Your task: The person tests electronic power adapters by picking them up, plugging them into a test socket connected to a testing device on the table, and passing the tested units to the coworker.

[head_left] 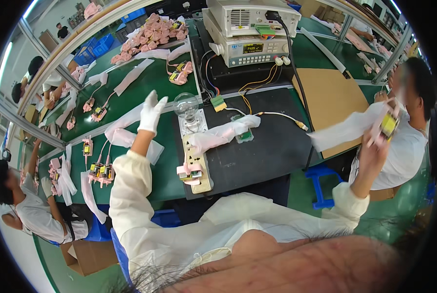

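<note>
My right hand (373, 158), bare, is raised at the right and closed around a pink power adapter (389, 124) with its yellow transformer exposed. A white-wrapped cable (343, 134) trails leftward from that adapter. My left hand (153, 113), in a white glove, is lifted over the bench with its fingers apart and nothing in it. Beside it stands a clear light bulb (185, 104) in a socket. A white power strip (197, 155) has another pink adapter (190, 173) at its near end. That adapter's wrapped cable (223, 133) lies across the strip toward a small green circuit board (244, 136).
Stacked test instruments (251, 48) stand at the back, with wires running forward over the black mat (272, 156). A pile of pink adapters (152, 36) is at the far left; more adapters (101, 172) lie nearer. Cardboard (330, 105) and a co-worker (399, 141) are at the right.
</note>
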Action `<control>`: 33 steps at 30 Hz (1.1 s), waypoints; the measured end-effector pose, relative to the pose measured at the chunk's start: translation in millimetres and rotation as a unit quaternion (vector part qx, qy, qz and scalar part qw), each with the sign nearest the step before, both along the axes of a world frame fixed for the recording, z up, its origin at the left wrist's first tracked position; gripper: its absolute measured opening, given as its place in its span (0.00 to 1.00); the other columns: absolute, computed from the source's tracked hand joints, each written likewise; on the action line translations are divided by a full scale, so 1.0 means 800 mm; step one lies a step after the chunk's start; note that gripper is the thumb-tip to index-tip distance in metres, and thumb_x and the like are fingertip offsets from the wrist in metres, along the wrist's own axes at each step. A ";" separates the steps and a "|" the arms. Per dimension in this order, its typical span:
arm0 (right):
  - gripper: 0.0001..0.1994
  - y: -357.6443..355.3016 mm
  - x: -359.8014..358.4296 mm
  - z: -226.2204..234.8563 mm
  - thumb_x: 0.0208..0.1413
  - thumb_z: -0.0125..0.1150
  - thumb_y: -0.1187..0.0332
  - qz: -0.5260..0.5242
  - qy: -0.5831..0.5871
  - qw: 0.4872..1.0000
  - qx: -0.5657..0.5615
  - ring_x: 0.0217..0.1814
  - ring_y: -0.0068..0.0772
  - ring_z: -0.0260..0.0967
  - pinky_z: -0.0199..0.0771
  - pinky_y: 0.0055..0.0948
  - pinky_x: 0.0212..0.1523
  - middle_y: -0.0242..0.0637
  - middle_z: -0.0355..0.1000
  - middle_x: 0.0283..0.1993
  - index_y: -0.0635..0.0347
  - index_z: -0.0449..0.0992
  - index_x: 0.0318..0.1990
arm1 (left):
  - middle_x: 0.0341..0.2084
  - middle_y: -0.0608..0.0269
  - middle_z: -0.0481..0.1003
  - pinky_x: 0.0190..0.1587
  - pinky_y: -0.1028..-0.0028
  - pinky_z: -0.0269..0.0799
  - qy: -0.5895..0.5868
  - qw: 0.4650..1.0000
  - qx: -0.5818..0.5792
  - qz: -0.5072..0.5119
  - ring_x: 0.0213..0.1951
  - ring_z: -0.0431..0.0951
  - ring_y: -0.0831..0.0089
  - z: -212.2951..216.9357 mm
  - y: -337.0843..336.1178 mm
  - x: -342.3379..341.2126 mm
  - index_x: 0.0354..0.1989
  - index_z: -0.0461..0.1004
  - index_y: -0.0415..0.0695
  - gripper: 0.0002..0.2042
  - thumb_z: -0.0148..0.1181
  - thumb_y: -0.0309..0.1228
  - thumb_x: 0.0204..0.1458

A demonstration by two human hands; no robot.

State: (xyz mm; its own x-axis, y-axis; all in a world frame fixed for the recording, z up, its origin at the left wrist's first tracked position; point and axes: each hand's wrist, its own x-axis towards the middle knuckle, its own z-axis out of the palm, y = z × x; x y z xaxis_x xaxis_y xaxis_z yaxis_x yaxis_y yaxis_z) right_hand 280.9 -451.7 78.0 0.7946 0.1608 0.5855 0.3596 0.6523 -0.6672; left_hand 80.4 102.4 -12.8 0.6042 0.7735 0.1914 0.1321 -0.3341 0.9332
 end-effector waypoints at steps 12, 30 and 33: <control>0.23 0.099 0.195 -0.112 0.54 0.56 0.64 -0.132 -0.036 0.927 -0.349 0.41 0.21 0.66 0.64 0.19 0.42 0.32 0.68 0.43 0.66 0.60 0.55 | 0.45 0.46 0.72 0.50 0.68 0.67 0.144 0.961 0.222 0.083 0.47 0.73 0.55 -0.072 0.094 0.173 0.53 0.66 0.40 0.35 0.60 0.52 0.39; 0.30 0.090 0.165 -0.201 0.53 0.58 0.66 -0.261 -0.096 0.807 -0.521 0.59 0.47 0.59 0.58 0.34 0.57 0.54 0.58 0.58 0.70 0.53 0.59 | 0.54 0.47 0.62 0.51 0.62 0.67 0.215 0.908 0.340 -0.119 0.55 0.64 0.51 -0.061 0.074 0.130 0.56 0.64 0.57 0.35 0.66 0.47 0.33; 0.29 0.062 0.134 -0.207 0.52 0.57 0.67 -0.336 -0.101 0.786 -0.508 0.59 0.49 0.58 0.56 0.35 0.58 0.53 0.57 0.58 0.69 0.54 0.58 | 0.46 0.50 0.70 0.47 0.60 0.69 0.284 0.899 0.333 -0.012 0.47 0.72 0.54 -0.035 0.023 0.150 0.49 0.70 0.61 0.27 0.61 0.50 0.36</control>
State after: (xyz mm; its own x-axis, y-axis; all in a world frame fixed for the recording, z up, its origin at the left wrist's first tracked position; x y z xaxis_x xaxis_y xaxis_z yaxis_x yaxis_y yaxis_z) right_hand 388.0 -402.0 -87.8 0.8079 0.2106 0.5504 0.5602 -0.5641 -0.6066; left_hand 200.4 121.1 -41.1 0.7654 0.5876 0.2625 0.5099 -0.8025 0.3098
